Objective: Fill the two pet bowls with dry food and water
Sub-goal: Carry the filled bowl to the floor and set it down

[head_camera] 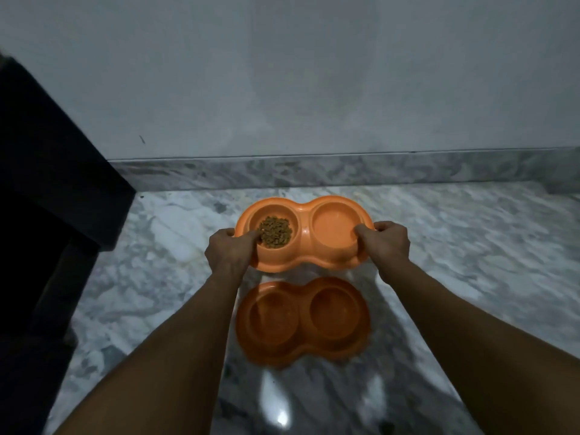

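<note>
An orange double pet bowl hangs above a glossy marble floor, held level by both hands. Its left cup holds a small heap of brown dry food. The right cup looks pale and smooth; whether water is in it I cannot tell. My left hand grips the left rim, thumb inside the cup beside the food. On the opposite end my right hand grips the rim, thumb inside the right cup. The bowl's orange reflection shows on the floor below.
A grey wall with a marble skirting strip stands just behind the bowl. A dark piece of furniture fills the left side. Polished marble floor stretches to the right and toward me.
</note>
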The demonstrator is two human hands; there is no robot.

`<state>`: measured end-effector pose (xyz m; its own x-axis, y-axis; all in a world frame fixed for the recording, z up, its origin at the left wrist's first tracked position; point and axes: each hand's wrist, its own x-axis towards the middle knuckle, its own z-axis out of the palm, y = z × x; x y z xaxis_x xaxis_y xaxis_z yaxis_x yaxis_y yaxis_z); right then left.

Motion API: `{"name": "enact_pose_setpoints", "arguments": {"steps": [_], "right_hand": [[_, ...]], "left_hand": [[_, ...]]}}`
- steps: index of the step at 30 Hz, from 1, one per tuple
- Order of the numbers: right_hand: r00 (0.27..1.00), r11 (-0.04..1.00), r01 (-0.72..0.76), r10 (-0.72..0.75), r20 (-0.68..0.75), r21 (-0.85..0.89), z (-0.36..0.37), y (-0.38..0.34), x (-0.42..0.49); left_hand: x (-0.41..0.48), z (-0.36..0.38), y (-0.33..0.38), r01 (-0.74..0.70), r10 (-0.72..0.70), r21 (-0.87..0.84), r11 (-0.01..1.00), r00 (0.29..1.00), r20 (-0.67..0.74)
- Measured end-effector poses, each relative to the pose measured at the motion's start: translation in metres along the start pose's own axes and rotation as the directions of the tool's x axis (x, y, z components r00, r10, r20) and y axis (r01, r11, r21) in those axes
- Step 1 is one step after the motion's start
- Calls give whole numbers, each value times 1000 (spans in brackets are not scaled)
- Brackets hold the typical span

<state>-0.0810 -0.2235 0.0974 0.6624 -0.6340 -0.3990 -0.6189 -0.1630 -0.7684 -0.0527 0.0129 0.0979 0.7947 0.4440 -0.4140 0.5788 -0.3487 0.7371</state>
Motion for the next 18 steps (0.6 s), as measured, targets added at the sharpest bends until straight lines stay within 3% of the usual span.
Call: {"name": "enact_pose_setpoints", "arguments": {"steps": [8,18], "right_hand": [[999,996,45,-46,-12,-74,59,27,35],[997,986,69,-74,-27,-149,80,30,59]], "left_hand": [[60,28,-36,-10,11,38,999,999,-48],[84,48,-48,59,-58,18,998,998,-27]]}}
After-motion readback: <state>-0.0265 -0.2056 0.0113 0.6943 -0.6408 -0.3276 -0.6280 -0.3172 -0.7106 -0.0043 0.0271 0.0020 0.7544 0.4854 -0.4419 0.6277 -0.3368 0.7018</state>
